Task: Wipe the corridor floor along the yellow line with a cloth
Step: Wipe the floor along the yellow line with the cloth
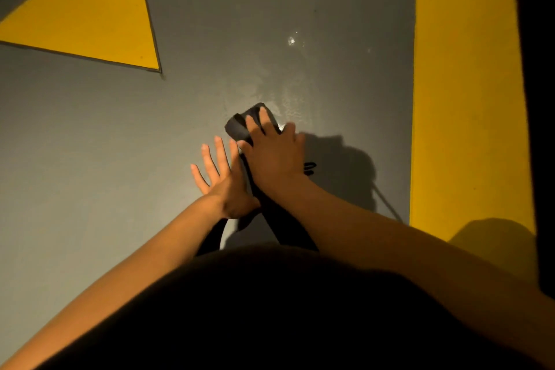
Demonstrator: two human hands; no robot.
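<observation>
- Yellow paint forms a triangle (90, 15) at the upper left of the grey corridor floor (75, 144); it lies well apart from the hands and looks like a marking, not the line to follow.
- The left hand (222, 180) lies flat on the floor with its fingers straight and spread, so its grip is wide and holds nothing; it sits just beside the cloth and seems to brace the body.
- Dark, soft fabric is the task's thing: the cloth (240, 126) sits bunched on the floor near the middle of the view, with a long tail trailing back under the forearm toward the body.
- The right hand (270, 153) rests on top of the cloth, fingers laid over the bunched end; its grip presses down on the wad more than it closes round it.
- The cloth looks light and limp, likely damp, so it should slide easily but fold or roll under a push; a flat palm on the thick bunched part probably controls it best, and the loose tail may drag.
- Glossy wet patches (292, 99) shine on the floor just beyond the cloth.
- The yellow line (468, 99) runs along the right, well apart from the cloth.
</observation>
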